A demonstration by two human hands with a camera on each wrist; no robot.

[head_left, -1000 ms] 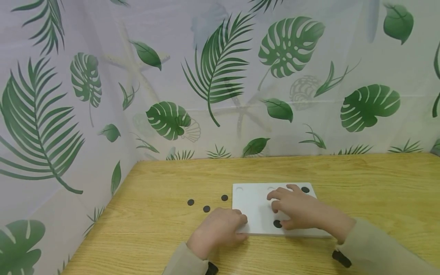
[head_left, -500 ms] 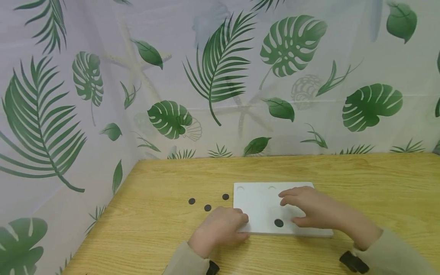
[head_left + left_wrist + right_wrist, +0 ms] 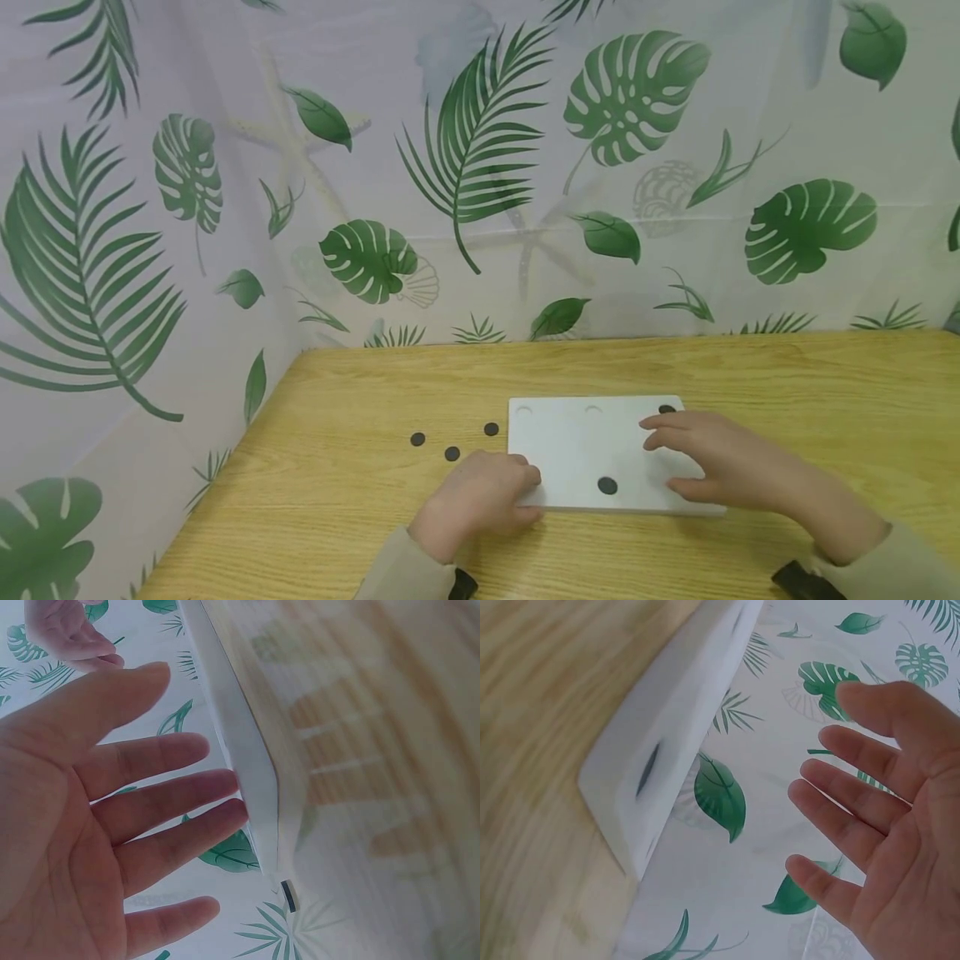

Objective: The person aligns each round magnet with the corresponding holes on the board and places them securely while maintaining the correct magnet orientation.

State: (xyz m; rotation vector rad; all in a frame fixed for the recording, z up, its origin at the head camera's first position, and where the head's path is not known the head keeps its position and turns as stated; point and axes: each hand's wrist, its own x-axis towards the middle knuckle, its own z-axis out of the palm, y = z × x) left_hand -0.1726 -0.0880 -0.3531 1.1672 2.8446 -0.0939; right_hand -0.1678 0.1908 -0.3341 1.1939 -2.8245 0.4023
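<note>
A white rectangular board [image 3: 562,454] with shallow round recesses along its far edge lies on the table. One black disc [image 3: 607,486] sits on it near the front edge. Another disc [image 3: 667,409] at the far right corner is partly covered by my right hand [image 3: 712,458]. That hand hovers over the board's right part, fingers spread and holding nothing, as the right wrist view also shows. My left hand [image 3: 487,492] rests at the board's near left corner. In the left wrist view its relaxed fingers [image 3: 180,840] reach the board's edge.
Three loose black discs, a left one [image 3: 417,439], a front one [image 3: 452,454] and one beside the board [image 3: 491,429], lie on the wooden table [image 3: 360,500]. A leaf-printed cloth [image 3: 480,167] hangs behind and along the left side.
My right hand has drawn back to the right across the board, uncovering more of its middle and the front disc. The left hand, the board and the loose discs have stayed in place.
</note>
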